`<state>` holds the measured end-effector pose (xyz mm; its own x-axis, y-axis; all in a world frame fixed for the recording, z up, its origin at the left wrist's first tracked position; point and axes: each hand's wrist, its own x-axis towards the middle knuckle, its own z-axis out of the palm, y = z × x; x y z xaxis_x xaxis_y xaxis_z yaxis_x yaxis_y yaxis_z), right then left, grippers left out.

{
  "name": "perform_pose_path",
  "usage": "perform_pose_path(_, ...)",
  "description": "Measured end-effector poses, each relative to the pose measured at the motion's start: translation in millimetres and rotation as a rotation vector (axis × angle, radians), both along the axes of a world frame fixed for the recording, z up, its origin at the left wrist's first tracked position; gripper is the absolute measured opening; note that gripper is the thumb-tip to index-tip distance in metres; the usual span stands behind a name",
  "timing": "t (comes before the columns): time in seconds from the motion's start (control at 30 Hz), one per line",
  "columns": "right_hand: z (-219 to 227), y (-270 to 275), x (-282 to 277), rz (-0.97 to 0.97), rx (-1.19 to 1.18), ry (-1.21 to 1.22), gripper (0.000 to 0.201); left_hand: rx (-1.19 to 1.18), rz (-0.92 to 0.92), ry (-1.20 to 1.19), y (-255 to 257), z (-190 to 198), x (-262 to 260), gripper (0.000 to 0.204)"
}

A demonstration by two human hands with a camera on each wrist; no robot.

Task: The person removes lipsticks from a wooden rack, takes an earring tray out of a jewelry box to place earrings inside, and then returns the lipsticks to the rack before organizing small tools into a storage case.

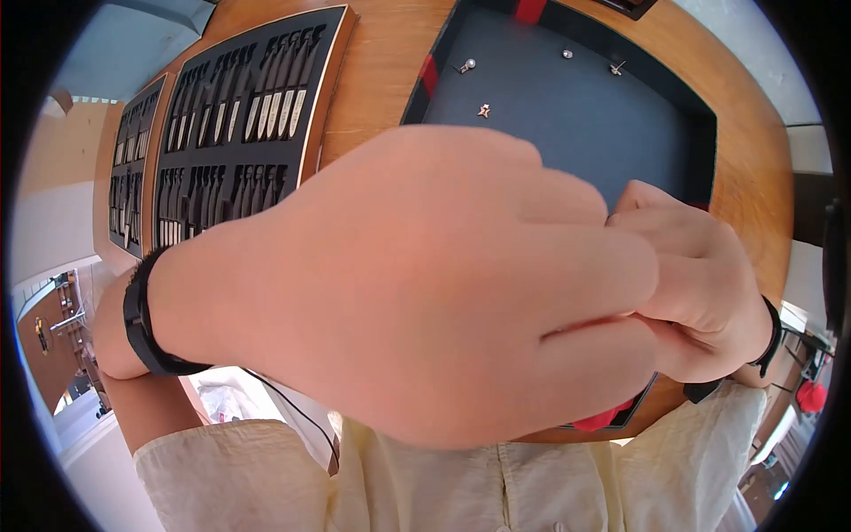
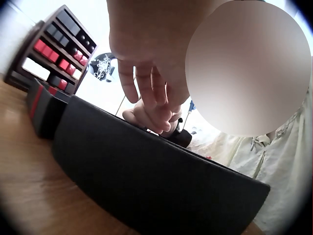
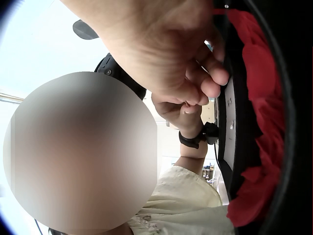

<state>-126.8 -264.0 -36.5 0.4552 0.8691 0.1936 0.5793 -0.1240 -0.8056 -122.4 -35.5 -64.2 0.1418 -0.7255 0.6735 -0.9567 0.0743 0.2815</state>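
In the head view my left hand (image 1: 425, 284) spans the middle, its back to the camera, and covers the fingertips. My right hand (image 1: 696, 288) meets it at the right, fingers curled. Both hands are over a black box (image 1: 567, 142) with a dark grey lining. In the right wrist view, a tiny copper-coloured piece (image 3: 187, 104) shows between the fingertips of both hands, pinched there; its kind is too small to tell. Inside the box lie a pearl earring (image 1: 469, 65), another pearl piece (image 1: 567, 54), a small metal jewelry piece (image 1: 617, 67) and a star-like piece (image 1: 484, 111).
At the left stand display cases (image 1: 239, 115) with rows of dark-handled pieces in slots. Red cloth (image 3: 264, 93) lines part of a black box in the right wrist view. A small shelf unit (image 2: 54, 54) with red and black blocks stands on the wooden table (image 1: 390, 53).
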Motion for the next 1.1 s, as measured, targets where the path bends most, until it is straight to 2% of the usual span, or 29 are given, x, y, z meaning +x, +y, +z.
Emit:
perform_pose_path(0.03, -2, 2, -1, 0.002, 0.0, -0.001, 0.01, -0.135, 0.022, 0.022, -3, 0, -1, 0.023)
perform_pose_path(0.07, -5, 2, -2, -0.05, 0.027, -0.017, 0.011, -0.134, 0.024, 0.021, 4, 6, -4, 0.023)
perform_pose_path(0.13, -7, 2, -4, -0.099, 0.064, -0.035, 0.014, 0.279, 0.096, 0.215, 26, 31, -15, 0.025)
perform_pose_path(0.23, -10, 1, -6, -0.283, 0.087, 0.177, 0.027, 0.371, 0.191, 0.212, 46, 34, -22, 0.025)
perform_pose_path(0.37, -12, 2, -9, -0.376, 0.107, 0.369, 0.03, 0.499, 0.337, 0.298, 66, 41, -21, 0.025)
perform_pose_path(0.43, -14, 1, -9, -0.37, 0.111, 0.376, 0.029, 0.557, 0.413, 0.323, 70, 40, -20, 0.024)
perform_pose_path(0.57, -14, -3, -4, -0.337, 0.061, 0.351, 0.028, 0.619, 0.42, 0.384, 68, 41, -23, 0.024)
perform_pose_path(0.9, -21, -4, -2, -0.311, 0.105, 0.238, 0.025, 0.757, 0.49, 0.491, 55, 47, -32, 0.025)
perform_pose_path(0.97, -22, -11, 1, -0.246, 0.004, 0.21, 0.025, 0.807, 0.506, 0.486, 51, 50, -34, 0.025)
perform_pose_path(1.03, -18, -11, 0, -0.272, -0.017, 0.208, 0.026, 0.87, 0.584, 0.474, 47, 53, -37, 0.026)
perform_pose_path(1.1, -19, -11, -1, -0.296, -0.042, 0.195, 0.026, 0.894, 0.587, 0.488, 43, 56, -38, 0.025)
